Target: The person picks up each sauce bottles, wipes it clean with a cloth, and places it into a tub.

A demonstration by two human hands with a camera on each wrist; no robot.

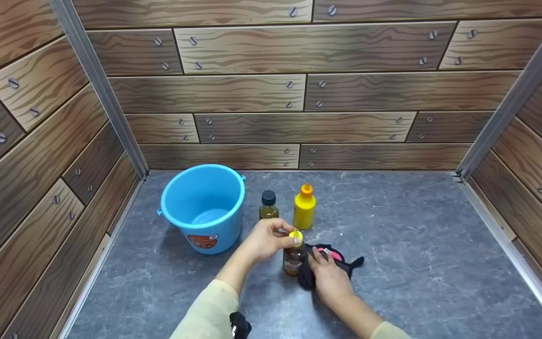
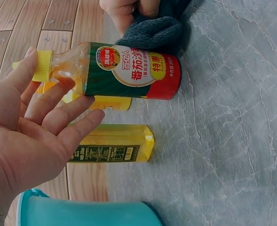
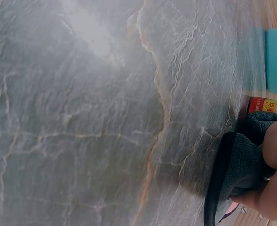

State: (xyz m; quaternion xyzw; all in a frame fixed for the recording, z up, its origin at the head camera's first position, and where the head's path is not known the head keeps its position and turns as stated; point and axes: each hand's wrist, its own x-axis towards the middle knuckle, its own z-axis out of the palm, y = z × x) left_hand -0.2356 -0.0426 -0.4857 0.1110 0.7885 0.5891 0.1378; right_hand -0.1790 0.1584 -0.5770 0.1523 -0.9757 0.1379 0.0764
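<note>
A ketchup bottle [image 1: 292, 262] with a green and red label stands upright on the grey surface. At its yellow cap [image 2: 43, 66], my left hand [image 1: 266, 241] pinches with thumb and fingertips, the other fingers spread beside the neck. My right hand [image 1: 331, 281] grips a dark terry cloth [image 3: 244, 162] with black edging, bunched against the bottle's side near its base. A pink patch [image 1: 330, 254] shows on the cloth, and a dark loop sticks out to the right. Part of the bottle's label is hidden behind the cloth.
Behind the ketchup stand a dark-capped oil bottle [image 1: 268, 207] and a yellow squeeze bottle [image 1: 304, 212] with an orange cap. To their left is a blue bucket [image 1: 214, 238]. Wood-patterned walls [image 1: 299, 94] enclose the marbled grey surface [image 1: 431, 263] at the back and sides.
</note>
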